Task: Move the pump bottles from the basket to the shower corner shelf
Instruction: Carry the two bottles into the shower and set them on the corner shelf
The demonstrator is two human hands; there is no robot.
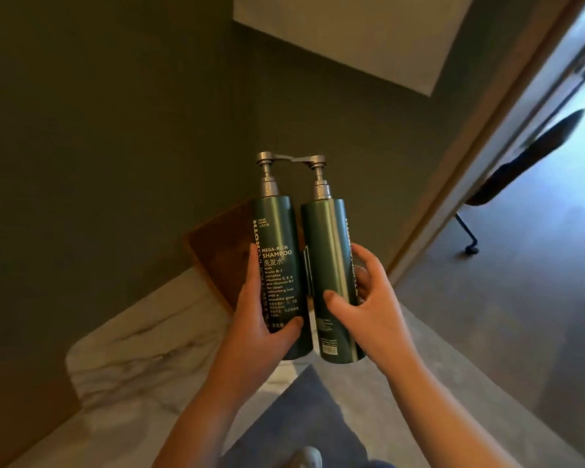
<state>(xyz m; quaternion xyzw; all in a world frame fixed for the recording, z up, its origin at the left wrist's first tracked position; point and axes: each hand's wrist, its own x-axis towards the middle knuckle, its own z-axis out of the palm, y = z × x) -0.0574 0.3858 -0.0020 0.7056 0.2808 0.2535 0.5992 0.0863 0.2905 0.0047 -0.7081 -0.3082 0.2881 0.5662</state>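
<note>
I hold two tall dark green pump bottles with silver pump heads, upright and side by side in front of me. My left hand point(262, 319) grips the left bottle point(279, 231), whose label reads "shampoo". My right hand point(368, 298) grips the right bottle point(330, 244) around its lower half, its back label and barcode turned toward me. The two pump spouts point at each other and nearly touch. No shower corner shelf is in view.
A brown woven basket point(220, 255) sits behind the bottles against the dark green wall point(115, 130), on a marble ledge point(132, 349). A grey mat point(301, 417) lies below. An open doorway at right shows a dark chair point(527, 160).
</note>
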